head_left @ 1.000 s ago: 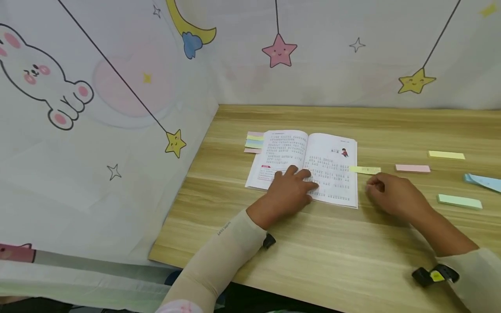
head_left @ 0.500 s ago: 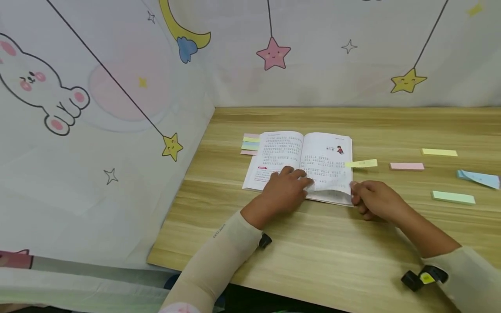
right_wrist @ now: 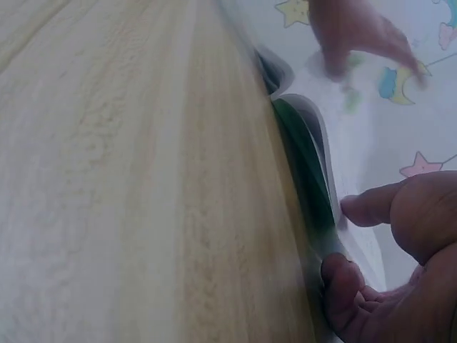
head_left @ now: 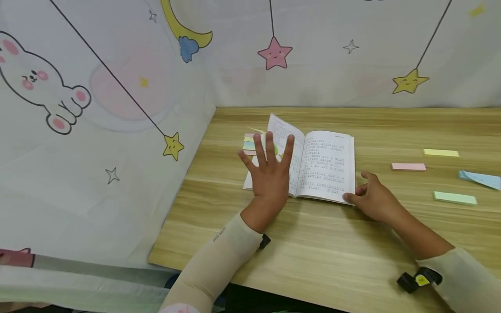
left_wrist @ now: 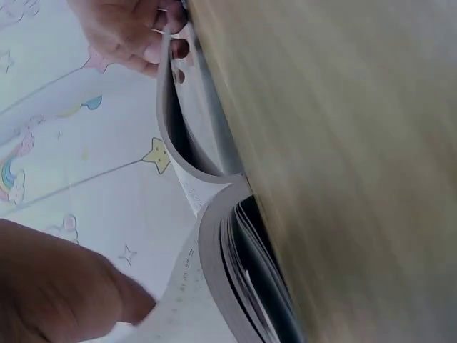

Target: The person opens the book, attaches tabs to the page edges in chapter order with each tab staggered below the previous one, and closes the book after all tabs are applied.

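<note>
An open book [head_left: 326,169] lies on the wooden table, its printed right page flat. On its left side a leaf [head_left: 278,124] stands partly raised, with a thin yellow tab [head_left: 256,130] sticking out from it. My left hand [head_left: 270,174], fingers straight and spread, is against this leaf and covers much of the left page. My right hand [head_left: 373,198] grips the book's lower right corner, the thumb on top of the page. In the right wrist view the right thumb [right_wrist: 371,205] presses the page edge while the other fingers curl below it.
Colored sticky tabs [head_left: 248,144] stick out of the book's left edge. To the right lie a pink note pad [head_left: 408,167], a yellow one [head_left: 441,153], a green one [head_left: 455,198] and a blue one [head_left: 480,178]. A printed wall covering [head_left: 313,87] borders the table.
The leaf with the yellow tab has turned from right to left, showing a new right page. My left hand has spread its fingers upward over the left side; my right hand has moved to the book's corner.
</note>
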`<action>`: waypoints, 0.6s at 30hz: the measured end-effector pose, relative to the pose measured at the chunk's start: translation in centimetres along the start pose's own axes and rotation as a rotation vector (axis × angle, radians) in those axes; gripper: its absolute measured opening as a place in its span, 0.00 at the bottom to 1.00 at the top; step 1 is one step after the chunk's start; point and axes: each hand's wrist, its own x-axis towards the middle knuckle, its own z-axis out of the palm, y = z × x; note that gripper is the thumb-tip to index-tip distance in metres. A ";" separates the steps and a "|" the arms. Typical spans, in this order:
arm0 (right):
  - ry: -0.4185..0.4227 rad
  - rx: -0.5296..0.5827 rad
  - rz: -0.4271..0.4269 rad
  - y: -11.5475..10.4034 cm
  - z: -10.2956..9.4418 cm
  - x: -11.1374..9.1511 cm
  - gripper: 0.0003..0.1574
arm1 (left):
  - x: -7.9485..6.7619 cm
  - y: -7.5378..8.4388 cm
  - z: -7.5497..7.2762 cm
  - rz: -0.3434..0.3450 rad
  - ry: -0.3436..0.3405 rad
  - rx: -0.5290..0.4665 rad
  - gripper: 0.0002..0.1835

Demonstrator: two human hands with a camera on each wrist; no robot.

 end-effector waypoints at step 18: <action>-0.075 0.511 0.092 0.0 1.3 0.8 0.38 | -0.3 2.4 0.1 0.423 -0.452 -0.294 0.18</action>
